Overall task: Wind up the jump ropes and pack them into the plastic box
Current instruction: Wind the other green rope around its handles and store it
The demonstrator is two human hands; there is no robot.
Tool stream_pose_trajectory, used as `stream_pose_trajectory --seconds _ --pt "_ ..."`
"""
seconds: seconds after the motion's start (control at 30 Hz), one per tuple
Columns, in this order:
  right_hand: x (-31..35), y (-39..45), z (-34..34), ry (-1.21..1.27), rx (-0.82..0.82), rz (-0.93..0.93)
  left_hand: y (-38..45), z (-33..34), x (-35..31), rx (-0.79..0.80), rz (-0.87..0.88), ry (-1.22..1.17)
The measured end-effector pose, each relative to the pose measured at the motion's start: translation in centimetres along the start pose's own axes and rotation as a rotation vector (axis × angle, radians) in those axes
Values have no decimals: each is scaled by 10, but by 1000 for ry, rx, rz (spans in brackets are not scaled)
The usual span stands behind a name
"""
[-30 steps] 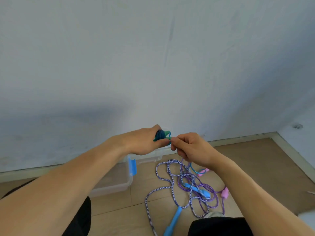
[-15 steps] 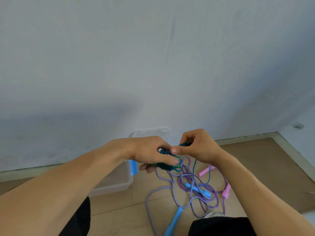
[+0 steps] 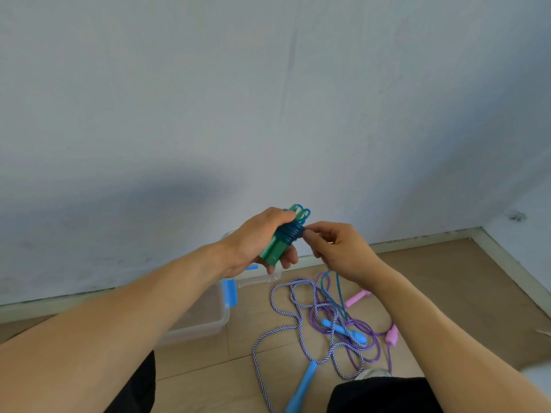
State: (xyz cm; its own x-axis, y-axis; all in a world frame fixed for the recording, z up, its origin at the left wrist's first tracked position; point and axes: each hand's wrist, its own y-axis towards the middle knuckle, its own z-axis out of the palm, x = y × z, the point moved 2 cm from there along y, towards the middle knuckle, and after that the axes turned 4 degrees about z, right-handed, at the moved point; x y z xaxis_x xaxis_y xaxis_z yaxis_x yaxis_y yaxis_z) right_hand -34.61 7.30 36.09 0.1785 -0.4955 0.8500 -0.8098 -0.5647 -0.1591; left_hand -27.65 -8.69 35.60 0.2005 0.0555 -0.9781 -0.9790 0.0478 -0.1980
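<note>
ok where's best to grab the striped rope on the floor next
Probably by its light blue handle lying on the floor nearest the person, gripped around its middle from above. It is rigid and lies clear, while the striped rope loops tangle with the purple rope.

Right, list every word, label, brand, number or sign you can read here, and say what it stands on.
None: no readable text in this view.
The green handles, held in the left hand, show no print.
The plastic box and the blue handles on the floor bear no lettering that can be made out.
</note>
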Motion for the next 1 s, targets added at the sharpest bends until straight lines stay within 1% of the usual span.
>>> stream_pose_trajectory --seconds 0.1,0.17,0.27,0.43,0.5,0.6,0.7,0.8,0.87,1.0 --pt "3 -2 9 -32 66 -1 0 1 2 3 -43 -111" --pt "5 -3 11 -65 70 -2 -1 2 1 9 -54 -210" --pt "6 -1 10 -118 68 13 3 -1 2 -44 -52 -220" --pt "5 -3 14 -334 125 38 9 -6 9 -207 -50 -98" --pt "7 -4 16 -399 99 9 11 -9 11 -252 -37 34" --pt "12 -5 16 -474 27 -81 14 -10 16 -253 31 304" --pt "14 -7 18 -547 33 -176 15 -4 18 -201 69 523" --pt "13 -7 20 -548 63 -205 11 0 21 -127 -11 587" --pt "15 -8 20 -549 62 -213 9 0 22 -30 -94 616" --pt "25 -10 17 -487 39 -184 2 -3 28 217 -371 626"
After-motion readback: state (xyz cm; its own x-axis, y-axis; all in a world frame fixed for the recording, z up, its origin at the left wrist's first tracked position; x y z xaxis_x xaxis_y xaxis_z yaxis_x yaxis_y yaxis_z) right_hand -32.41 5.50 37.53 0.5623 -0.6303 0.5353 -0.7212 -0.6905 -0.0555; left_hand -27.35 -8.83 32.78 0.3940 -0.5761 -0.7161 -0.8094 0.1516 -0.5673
